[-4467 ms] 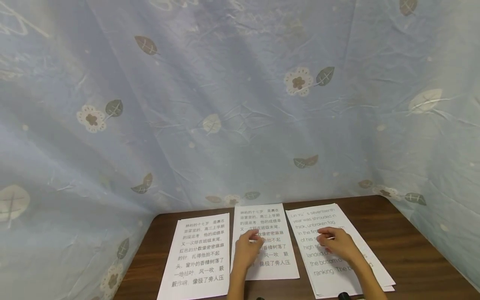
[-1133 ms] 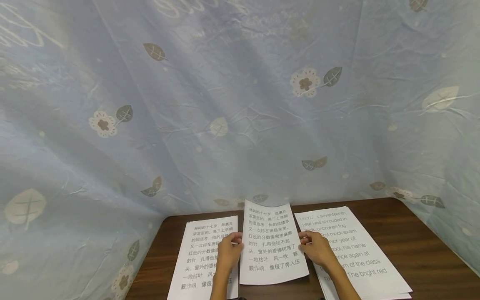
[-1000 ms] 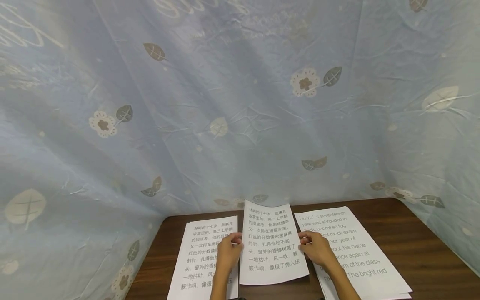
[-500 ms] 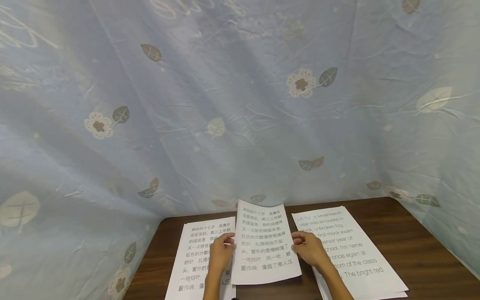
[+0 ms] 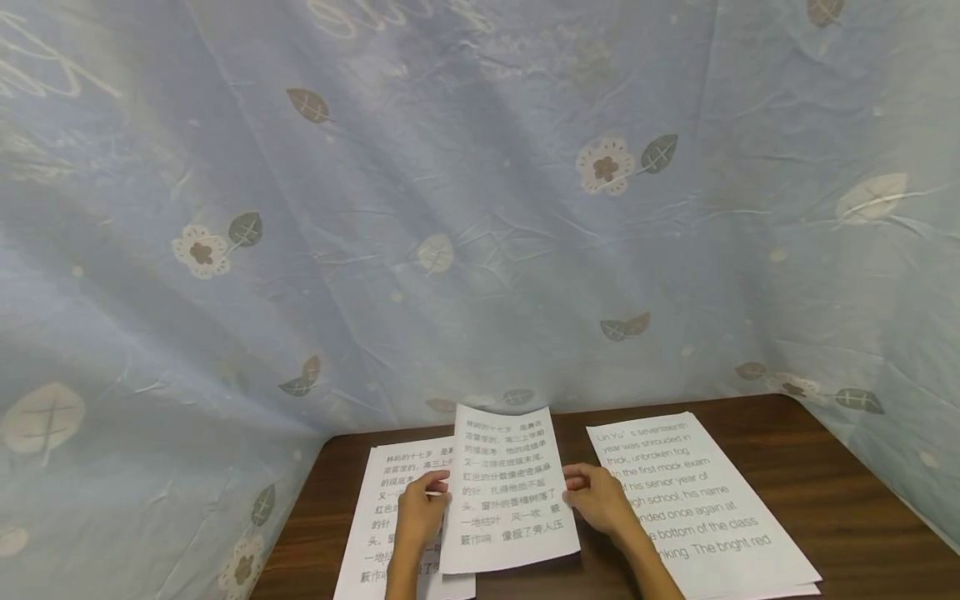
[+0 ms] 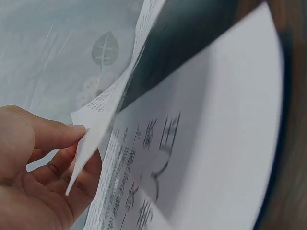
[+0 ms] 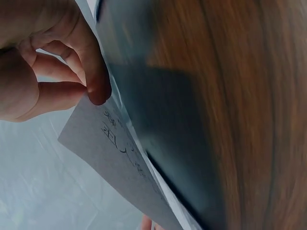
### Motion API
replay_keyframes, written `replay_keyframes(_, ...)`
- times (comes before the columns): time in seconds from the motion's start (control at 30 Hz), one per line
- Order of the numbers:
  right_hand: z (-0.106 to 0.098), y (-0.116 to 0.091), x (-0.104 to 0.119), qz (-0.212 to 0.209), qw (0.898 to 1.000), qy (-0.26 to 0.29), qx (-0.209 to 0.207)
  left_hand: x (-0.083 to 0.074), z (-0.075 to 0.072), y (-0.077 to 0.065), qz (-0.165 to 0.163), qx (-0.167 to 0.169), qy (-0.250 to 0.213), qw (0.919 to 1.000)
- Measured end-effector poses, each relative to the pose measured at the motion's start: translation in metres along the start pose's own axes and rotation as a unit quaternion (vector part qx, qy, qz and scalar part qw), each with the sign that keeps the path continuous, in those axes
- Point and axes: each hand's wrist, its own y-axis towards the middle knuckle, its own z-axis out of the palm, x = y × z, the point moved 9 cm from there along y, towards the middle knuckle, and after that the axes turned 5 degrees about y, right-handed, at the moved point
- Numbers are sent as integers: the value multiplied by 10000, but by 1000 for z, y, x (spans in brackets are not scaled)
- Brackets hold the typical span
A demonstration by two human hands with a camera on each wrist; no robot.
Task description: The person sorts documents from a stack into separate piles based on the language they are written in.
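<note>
A sheet of paper (image 5: 510, 492) printed with Chinese text is held up between both hands, its far edge curling upward. My left hand (image 5: 422, 510) pinches its left edge between thumb and fingers, as the left wrist view shows at the paper's edge (image 6: 96, 134). On the opposite edge, my right hand (image 5: 600, 500) pinches it too; the right wrist view has the thumb and fingers meeting at the paper (image 7: 120, 153). Below the left hand lies a similar Chinese-text stack (image 5: 367, 542), partly covered by the raised sheet.
To the right lies a stack of paper (image 5: 720, 533) with English text, its sheets slightly askew, with the right forearm over its left side. All rests on a dark wooden table (image 5: 795, 450). A blue curtain (image 5: 495, 208) with leaf and flower prints hangs behind.
At first both hands hovered above papers lying flat. Then they took the middle sheet by its sides and lifted it. Since then it has moved left, overlapping the left stack.
</note>
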Motion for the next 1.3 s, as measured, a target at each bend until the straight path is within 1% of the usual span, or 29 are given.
replay_keyframes(0.23,17,1,2,23,9998,204,79,13,-15,2,-107,-4,-147,9998)
replay_keyframes(0.43,33,2,2,-68,9993,285,223,20,-27,3,-99,-92,34,9999)
replay_keyframes(0.6,44,-2,6,-89,9981,490,350,26,-36,4,-53,-165,120,9998)
replay_keyframes(0.73,53,-4,11,-121,9971,598,457,32,-44,4,-111,-180,190,9996)
replay_keyframes(0.83,61,-5,13,-120,9961,681,548,36,-50,3,-165,-190,202,9995)
replay_keyframes(1.07,79,-7,15,-162,9952,688,671,45,-62,2,-97,-193,165,9996)
replay_keyframes(1.2,89,-9,17,-148,9939,807,733,51,-68,2,-108,-205,164,9996)
replay_keyframes(1.3,98,-9,18,-129,9927,918,768,56,-73,2,-175,-223,212,9994)
